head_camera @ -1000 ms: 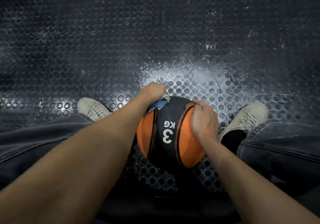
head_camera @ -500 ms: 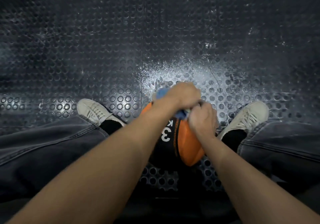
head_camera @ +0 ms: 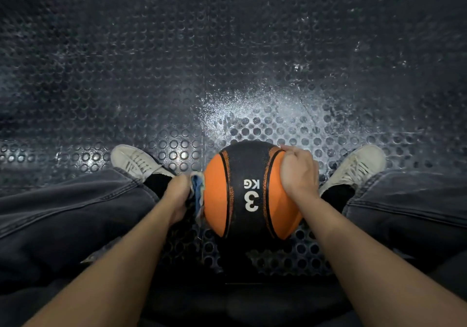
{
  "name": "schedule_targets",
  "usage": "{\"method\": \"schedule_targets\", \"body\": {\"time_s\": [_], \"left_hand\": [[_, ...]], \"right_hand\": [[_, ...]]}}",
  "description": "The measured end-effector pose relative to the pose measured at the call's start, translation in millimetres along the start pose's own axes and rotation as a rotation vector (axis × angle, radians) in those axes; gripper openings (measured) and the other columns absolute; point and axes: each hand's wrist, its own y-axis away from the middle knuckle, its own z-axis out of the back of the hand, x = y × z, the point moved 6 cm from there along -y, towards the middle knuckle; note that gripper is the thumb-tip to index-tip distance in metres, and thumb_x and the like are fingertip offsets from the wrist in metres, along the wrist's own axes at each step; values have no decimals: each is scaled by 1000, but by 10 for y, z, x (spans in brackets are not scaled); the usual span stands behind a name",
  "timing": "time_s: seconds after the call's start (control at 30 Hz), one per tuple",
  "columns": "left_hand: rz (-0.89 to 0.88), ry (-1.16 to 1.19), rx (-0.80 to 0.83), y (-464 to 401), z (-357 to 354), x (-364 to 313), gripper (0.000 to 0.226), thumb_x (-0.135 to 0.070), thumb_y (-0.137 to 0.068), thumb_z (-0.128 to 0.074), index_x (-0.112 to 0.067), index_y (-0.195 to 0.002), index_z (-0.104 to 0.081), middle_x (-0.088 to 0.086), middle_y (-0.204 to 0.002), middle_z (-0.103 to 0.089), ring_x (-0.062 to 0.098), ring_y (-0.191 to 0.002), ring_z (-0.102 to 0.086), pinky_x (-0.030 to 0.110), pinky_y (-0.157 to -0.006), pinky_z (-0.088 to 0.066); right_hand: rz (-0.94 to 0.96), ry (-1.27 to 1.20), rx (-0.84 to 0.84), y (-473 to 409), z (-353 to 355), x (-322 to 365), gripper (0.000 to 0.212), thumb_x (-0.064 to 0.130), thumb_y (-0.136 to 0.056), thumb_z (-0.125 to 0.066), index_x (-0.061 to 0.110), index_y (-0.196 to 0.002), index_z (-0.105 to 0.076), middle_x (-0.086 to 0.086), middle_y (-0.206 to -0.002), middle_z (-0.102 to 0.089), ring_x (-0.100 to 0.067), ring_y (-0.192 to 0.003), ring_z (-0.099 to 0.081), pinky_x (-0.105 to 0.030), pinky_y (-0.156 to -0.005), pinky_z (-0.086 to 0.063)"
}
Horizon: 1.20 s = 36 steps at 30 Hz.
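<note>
An orange and black medicine ball marked "3 KG" sits on the floor between my feet. My left hand holds a blue cloth against the ball's left side. On the ball's upper right, my right hand lies with fingers curled over the surface, steadying it.
The floor is a dark rubber mat with round studs, and a patch just beyond the ball looks wet or whitish. My white sneakers and dark jeans flank the ball on both sides.
My left hand has swept the cloth from the top of the ball down to its left side. The ball's "3 KG" marking is uncovered again. My right hand has stayed on the ball.
</note>
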Motion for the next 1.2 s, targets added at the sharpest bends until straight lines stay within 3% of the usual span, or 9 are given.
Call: {"method": "schedule_targets", "body": {"time_s": [0.2, 0.4, 0.53, 0.63, 0.77, 0.9, 1.0, 1.07, 1.2], "left_hand": [[-40, 510, 114, 230, -394, 83, 25, -27, -95, -50, -15, -76, -61, -2, -53, -60, 15, -43, -52, 24, -45, -42], [-806, -176, 0, 735, -505, -528, 27, -24, -93, -56, -23, -120, -62, -6, -101, -65, 3, -83, -59, 19, -73, -47], [-610, -214, -69, 457, -451, -828, 16, -21, -98, -49, -19, -100, -65, -4, -84, -63, 11, -69, -56, 21, -55, -39], [-738, -297, -119, 592, -465, -837, 24, -16, -96, -47, -18, -114, -63, -2, -100, -66, 14, -87, -57, 25, -71, -42], [-1082, -378, -138, 1045, -500, -412, 42, -19, -94, -44, -18, -135, -52, -11, -138, -48, 9, -131, -40, 25, -110, -29], [-827, -281, -205, 609, -366, -652, 17, -25, -98, -44, -21, -98, -61, -4, -86, -61, 17, -85, -55, 25, -65, -38], [-521, -182, -288, 339, -194, -725, 24, -27, -99, -42, -15, -92, -62, 9, -97, -65, 23, -89, -54, 30, -69, -32], [-696, -232, -289, 550, -225, -587, 26, -22, -96, -40, -13, -106, -63, 9, -109, -65, 23, -100, -55, 28, -78, -34], [-940, -166, -226, 939, -417, -304, 36, -22, -92, -37, -16, -122, -57, -2, -123, -59, 11, -116, -51, 22, -99, -35]], "right_hand": [[-122, -93, 190, -128, 14, -166, 55, 76, -84, -38, 26, -86, -61, -11, -106, -69, -35, -101, -65, -51, -100, -44], [-362, -279, 59, -146, 128, -526, 66, 67, -72, -48, 16, -112, -63, -17, -118, -66, -39, -102, -63, -53, -97, -50], [23, 81, -103, 21, 281, -13, 45, 30, -102, -40, 12, -142, -48, -13, -143, -51, -31, -129, -48, -42, -107, -36], [557, 282, 49, 186, -20, 475, 42, 35, -103, -38, 32, -144, -48, 3, -151, -45, -18, -138, -40, -49, -116, -31], [501, 244, 51, 85, -138, 316, 43, 45, -100, -30, 44, -137, -53, 11, -149, -47, -16, -138, -41, -49, -114, -33], [378, 155, -64, 156, -107, 248, 40, 40, -103, -33, 39, -138, -53, 8, -147, -48, -20, -135, -42, -49, -113, -33], [140, 121, -106, 237, -106, 137, 38, 38, -103, -30, 34, -136, -48, -3, -146, -42, -31, -131, -41, -50, -108, -30], [18, 162, -118, 181, -11, 105, 35, 36, -102, -30, 24, -132, -45, -11, -138, -43, -33, -120, -45, -52, -106, -32], [442, 282, 8, 33, 10, 505, 38, 37, -102, -39, 29, -139, -45, 2, -146, -46, -17, -122, -48, -54, -111, -34]]}}
